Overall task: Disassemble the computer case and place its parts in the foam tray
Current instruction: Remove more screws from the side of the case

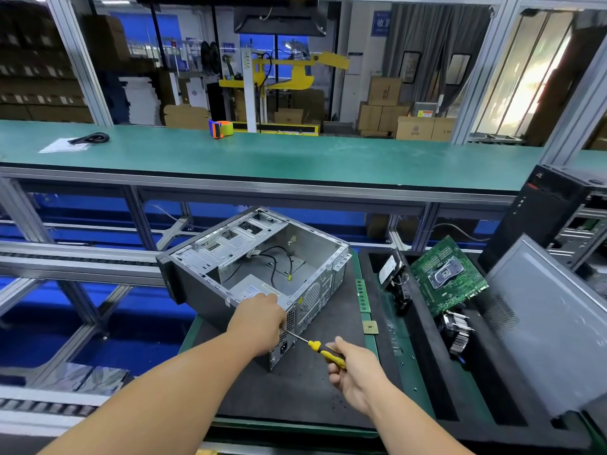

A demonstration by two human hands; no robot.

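Head view: the computer case lies open side up on a dark foam mat on the tabletop, largely stripped; a power supply and a few loose black cables remain inside. The left hand rests curled over the case's near rear corner, bracing it against the power supply. The right hand is closed around the yellow-and-black handle of a screwdriver, whose shaft points at the rear panel just below the left hand. The foam tray sits just to the right and already holds a green motherboard, a heatsink, a hard drive and a grey side panel.

Risks, as I judge them: the screwdriver tip sits very near the left hand's fingers, so a slip off the screw head could jab them. A freed screw could drop into the case or roll off the mat. If the last screw comes out while the supply is unsupported, it could shift and tug its cables.

Hard to make out: the left hand hides the screw and the driver tip, so I cannot tell whether the tip is seated. The power supply's remaining fixings are not visible. The tray's right end is cut off by the frame edge.
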